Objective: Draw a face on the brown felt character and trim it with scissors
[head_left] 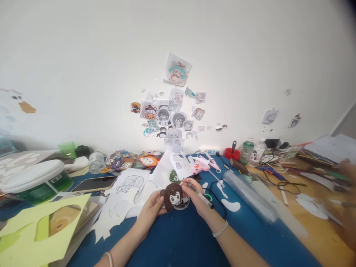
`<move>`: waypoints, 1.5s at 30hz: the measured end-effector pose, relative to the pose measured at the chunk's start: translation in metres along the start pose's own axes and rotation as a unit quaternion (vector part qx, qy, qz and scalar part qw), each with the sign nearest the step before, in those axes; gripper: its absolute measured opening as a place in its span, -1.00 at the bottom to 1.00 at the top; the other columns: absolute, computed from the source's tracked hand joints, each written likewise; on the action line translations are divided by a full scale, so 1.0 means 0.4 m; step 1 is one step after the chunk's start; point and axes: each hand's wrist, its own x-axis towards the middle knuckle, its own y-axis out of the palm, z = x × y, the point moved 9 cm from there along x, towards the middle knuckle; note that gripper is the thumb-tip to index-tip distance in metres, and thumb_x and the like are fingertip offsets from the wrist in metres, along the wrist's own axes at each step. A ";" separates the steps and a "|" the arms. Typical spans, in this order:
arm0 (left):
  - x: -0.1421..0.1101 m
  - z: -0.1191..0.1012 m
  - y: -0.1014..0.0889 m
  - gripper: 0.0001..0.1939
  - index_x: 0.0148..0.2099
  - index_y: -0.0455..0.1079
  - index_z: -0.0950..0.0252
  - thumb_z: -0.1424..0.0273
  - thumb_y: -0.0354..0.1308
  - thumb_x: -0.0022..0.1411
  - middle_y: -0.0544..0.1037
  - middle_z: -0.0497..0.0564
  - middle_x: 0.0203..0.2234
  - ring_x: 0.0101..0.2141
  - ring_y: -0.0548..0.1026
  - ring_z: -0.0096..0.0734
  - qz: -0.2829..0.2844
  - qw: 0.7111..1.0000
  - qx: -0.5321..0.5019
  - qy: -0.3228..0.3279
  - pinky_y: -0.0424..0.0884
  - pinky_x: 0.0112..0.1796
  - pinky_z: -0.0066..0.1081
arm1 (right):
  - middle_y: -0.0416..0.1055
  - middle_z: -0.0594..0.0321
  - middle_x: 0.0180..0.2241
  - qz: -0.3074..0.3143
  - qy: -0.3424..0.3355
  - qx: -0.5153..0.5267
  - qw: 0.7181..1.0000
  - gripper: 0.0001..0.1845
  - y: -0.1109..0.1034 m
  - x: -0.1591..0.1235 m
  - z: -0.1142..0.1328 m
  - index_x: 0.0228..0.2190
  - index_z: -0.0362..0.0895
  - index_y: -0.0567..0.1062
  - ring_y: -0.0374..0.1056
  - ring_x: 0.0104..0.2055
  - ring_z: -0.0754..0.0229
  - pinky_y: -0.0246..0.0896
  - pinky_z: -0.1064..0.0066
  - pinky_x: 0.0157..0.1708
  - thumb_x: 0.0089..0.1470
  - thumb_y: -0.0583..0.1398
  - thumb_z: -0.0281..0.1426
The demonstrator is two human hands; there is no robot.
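Observation:
My left hand [151, 207] grips the left edge of a brown-haired cartoon character cutout [175, 199], its thumb on the front. My right hand [198, 199] is closed around a slim pen [200, 195], with its fingertips at the cutout's upper right. The pen slants down across the hand, its dark end by the wrist. Whether its other end touches the cutout is hard to tell. A pale round rim [181, 208] shows beneath the cutout. Just behind lies a small green figure cutout [174, 175]. A line drawing [130, 182] and white paper scraps [115, 213] lie to the left.
Rightward lie a pink glue gun [200, 166], a clear plastic roll [249, 196] and a blue glue gun [270, 172] with its cord. Bottles [256, 151] and a red bowl [231, 153] stand behind. A lidded tub [35, 181], phone [94, 184] and yellow sheet [65, 237] occupy the left.

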 end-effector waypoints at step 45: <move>-0.080 0.014 0.119 -0.06 0.15 0.24 0.21 0.12 0.42 -0.33 0.43 0.12 -0.09 -0.10 0.39 0.01 0.232 0.743 0.628 -0.019 0.37 -0.12 -0.08 | 0.23 0.33 -0.68 0.174 -0.179 -0.316 0.915 -0.67 0.023 -0.169 0.078 -0.68 -0.13 0.08 0.23 -0.61 0.34 0.04 0.52 -0.60 0.06 0.00 -0.56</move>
